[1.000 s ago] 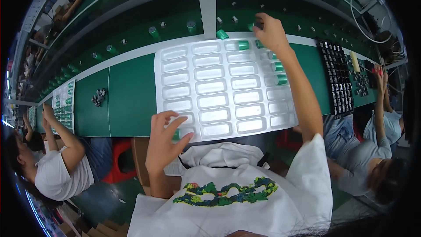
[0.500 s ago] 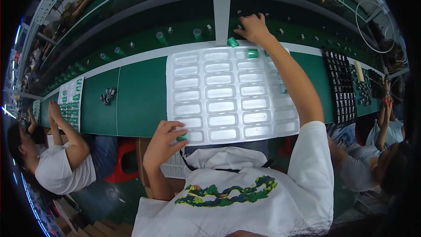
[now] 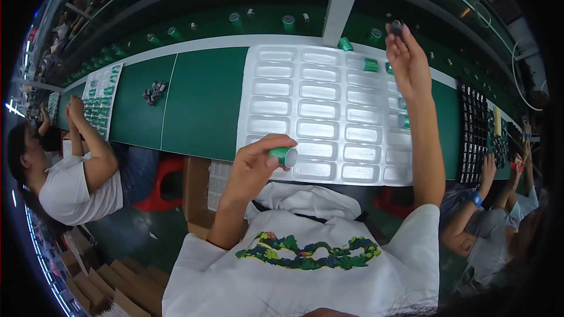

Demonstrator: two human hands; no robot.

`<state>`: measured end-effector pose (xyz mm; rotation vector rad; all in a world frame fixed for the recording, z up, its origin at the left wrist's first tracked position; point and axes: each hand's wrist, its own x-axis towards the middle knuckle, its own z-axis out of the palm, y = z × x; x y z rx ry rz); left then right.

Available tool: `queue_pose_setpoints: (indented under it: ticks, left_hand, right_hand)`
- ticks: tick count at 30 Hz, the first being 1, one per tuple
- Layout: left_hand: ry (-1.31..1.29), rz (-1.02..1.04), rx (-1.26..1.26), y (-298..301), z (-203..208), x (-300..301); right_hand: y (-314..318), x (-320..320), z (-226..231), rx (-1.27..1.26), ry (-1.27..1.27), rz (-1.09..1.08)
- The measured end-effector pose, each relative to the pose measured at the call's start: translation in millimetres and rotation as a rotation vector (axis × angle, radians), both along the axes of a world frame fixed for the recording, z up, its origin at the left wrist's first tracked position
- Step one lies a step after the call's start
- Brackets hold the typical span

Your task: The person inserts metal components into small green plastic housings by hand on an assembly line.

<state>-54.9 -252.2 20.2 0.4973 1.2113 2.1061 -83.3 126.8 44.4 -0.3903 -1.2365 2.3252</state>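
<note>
My left hand [image 3: 249, 167] is closed around a green cylinder [image 3: 282, 157] with a pale open-looking end, held over the near left corner of a white plastic tray [image 3: 242, 105]. Above the belt's near edge, beyond the tray, my right hand [image 3: 411, 61] is raised with the palm turned inward. A small dark part [image 3: 396, 28] sits between its fingertips; its exact kind cannot be told. Rows of oblong hollows cover the tray. Several green cylinders [image 3: 370, 64] lie in the far right part of it, some partly behind my right forearm. Another green cylinder [image 3: 345, 44] lies tilted at the tray's far edge.
A dark green belt [image 3: 264, 26] carries upright cylinders and small white parts. A grey post [image 3: 343, 3] rises behind the tray. Small grey parts [image 3: 154, 93] are heaped on the left. A black tray [image 3: 472, 135] lies to the right. Co-workers sit on both sides.
My right hand has drawn back from the belt and turned, with a small dark part in its fingers. My left hand has lifted the green cylinder over the tray. The view has shifted.
</note>
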Motion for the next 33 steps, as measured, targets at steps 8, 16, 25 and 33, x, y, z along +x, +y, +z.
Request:
queue_pose_setpoints:
  ticks: [8, 16, 25, 33]
  left_hand:
    - [-0.193, 0.031, 0.076, 36.8, 1.6, 11.9]
    - [-0.324, -0.088, 0.068, 39.7, 12.1, 19.6]
    - [-0.471, -0.191, 0.067, 43.5, 13.2, 29.5]
    - [-0.321, -0.096, 0.022, 47.7, 10.5, 24.5]
  right_hand:
    - [-78.4, 105.4, 14.7, -0.198, -0.02, 0.274]
    - [-109.8, 133.7, 17.4, 0.228, -0.022, 0.418]
    - [-114.4, 114.2, 37.5, 1.053, 0.191, 0.472]
    - [-118.4, 108.4, 28.2, 1.19, 0.39, 0.379]
